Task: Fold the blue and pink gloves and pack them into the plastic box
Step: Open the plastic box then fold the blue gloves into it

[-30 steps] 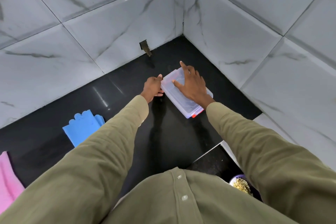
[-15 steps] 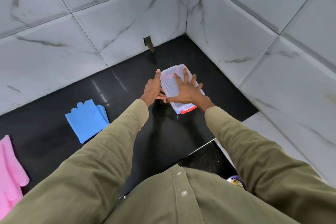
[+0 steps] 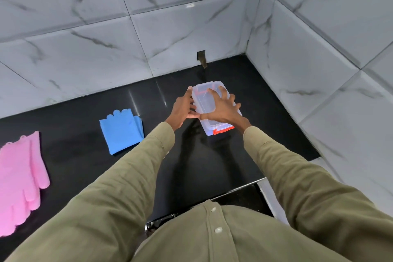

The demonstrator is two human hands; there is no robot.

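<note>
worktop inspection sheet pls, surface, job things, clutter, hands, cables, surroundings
surface: glossy black worktop, set in a tiled corner
job's things: clear plastic box with red latches, lid on, near the corner; blue gloves lying flat in a neat stack, left of the box; pink gloves unfolded at the far left, partly out of frame
clutter: nothing seen
hands: left hand against the box's left side; right hand spread over the lid
cables: nothing seen
surroundings: grey marble-look wall tiles; small dark notch at the wall's base behind the box
</note>
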